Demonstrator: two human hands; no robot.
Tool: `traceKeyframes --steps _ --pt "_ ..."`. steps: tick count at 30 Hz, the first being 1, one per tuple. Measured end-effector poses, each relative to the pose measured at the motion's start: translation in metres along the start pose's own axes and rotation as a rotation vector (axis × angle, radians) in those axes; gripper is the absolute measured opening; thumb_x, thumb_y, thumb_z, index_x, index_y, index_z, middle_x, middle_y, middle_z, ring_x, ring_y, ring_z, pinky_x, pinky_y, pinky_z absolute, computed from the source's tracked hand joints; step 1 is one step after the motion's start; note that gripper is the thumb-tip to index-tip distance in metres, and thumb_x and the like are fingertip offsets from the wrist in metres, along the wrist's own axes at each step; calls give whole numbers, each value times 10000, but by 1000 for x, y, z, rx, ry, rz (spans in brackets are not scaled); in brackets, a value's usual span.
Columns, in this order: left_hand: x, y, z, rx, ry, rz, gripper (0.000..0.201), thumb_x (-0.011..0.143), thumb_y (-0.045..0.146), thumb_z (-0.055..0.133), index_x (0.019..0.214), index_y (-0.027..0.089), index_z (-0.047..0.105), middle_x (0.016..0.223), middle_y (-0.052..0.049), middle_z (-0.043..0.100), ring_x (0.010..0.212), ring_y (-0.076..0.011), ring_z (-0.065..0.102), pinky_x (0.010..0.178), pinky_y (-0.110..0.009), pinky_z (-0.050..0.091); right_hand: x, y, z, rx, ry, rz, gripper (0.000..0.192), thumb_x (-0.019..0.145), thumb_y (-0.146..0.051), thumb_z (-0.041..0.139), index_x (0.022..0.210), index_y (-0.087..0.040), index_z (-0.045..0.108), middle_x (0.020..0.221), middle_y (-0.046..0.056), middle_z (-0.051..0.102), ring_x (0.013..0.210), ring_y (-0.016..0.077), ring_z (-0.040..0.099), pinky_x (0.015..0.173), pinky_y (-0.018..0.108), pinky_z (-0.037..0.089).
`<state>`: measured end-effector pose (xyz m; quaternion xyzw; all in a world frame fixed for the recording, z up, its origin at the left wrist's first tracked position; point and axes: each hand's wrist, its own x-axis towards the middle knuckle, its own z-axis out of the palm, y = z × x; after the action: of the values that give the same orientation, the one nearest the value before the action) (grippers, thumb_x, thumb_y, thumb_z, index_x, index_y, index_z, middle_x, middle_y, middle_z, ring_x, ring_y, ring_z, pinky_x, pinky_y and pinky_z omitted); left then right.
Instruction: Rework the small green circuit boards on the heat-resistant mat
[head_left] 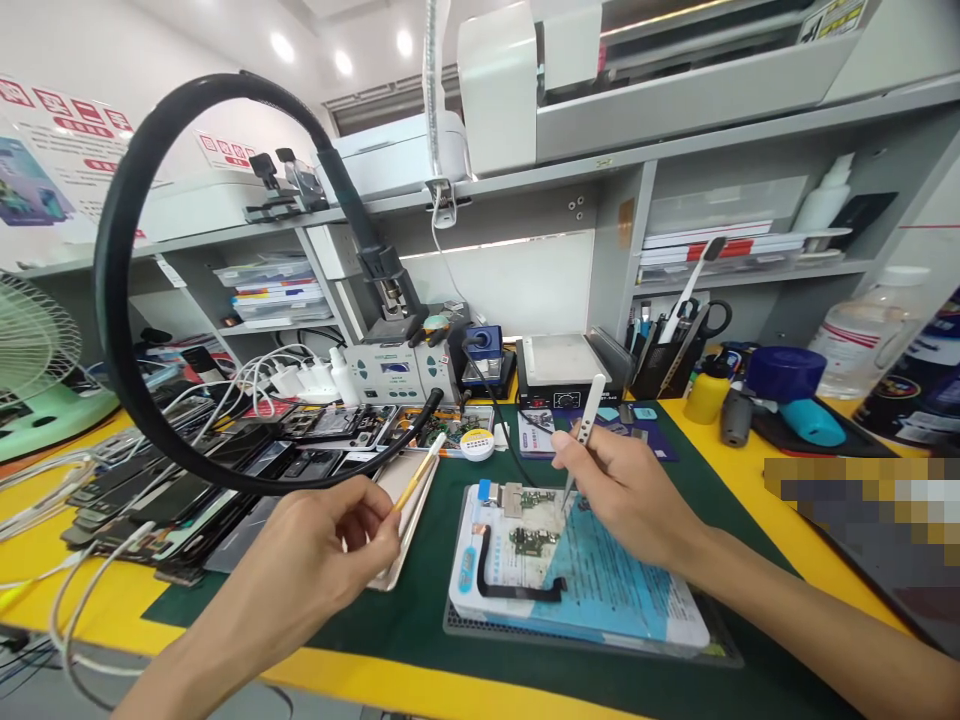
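My left hand (322,550) is closed on a cotton swab (418,478), a thin yellow stick whose white tip points up and away. Between the thumb and fingers of my right hand (619,490) are metal tweezers (589,412), tips down at the edge of a small green circuit board (536,500). A metal holder (512,499) sits at that board's left end. Closer to me lies a second small board (534,542). An L-shaped black flex cable (517,592) is beside it. All of these rest on a white and blue box (637,590).
Left stand stacked phone parts (150,500) and loose white cables. A thick black hose (112,290) loops from the hot-air station (397,370). A round tin (477,444) and a hot plate (566,365) are behind the box. Bottles (705,390) line the right; a green mat (390,630) covers the middle.
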<state>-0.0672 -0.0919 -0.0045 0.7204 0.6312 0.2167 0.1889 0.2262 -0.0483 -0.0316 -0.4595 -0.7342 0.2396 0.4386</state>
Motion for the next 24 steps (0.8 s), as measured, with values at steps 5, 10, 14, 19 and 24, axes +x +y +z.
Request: traceKeyframes --steps 5,10,14,19,24 --pt "-8 6 -10 -286 295 -1 329 799 529 706 861 206 690 624 7 607 552 -128 494 482 -210 364 -2 -1 -1 -20 10 25 431 1049 -466 401 687 -239 454 534 -77 325 480 146 353 497 300 279" --pt "-11 13 -11 -341 443 17 281 792 484 746 837 211 695 535 5 612 513 -131 505 464 -206 394 -1 -1 0 -24 11 38 423 1053 -468 389 744 -221 539 531 -73 371 474 148 399 494 294 310" --pt "-10 13 -9 -338 471 3 303 798 527 726 855 230 701 529 10 628 503 -138 517 457 -210 402 -1 1 0 -32 60 51 441 1048 -498 384 759 -214 558 518 -76 354 458 146 381 474 292 297" --pt "-8 11 -3 -307 433 -22 365 829 583 674 836 218 682 577 7 619 537 -138 516 482 -219 398 0 0 1 -39 144 71 493 1043 -548 364 728 -219 553 488 -92 277 415 137 310 457 296 260" --pt "0 2 8 -200 263 132 325 872 537 651 851 215 685 625 19 618 548 -129 507 491 -215 382 2 0 -1 -48 199 78 507 1043 -558 360 728 -216 561 483 -91 274 411 138 321 459 297 264"
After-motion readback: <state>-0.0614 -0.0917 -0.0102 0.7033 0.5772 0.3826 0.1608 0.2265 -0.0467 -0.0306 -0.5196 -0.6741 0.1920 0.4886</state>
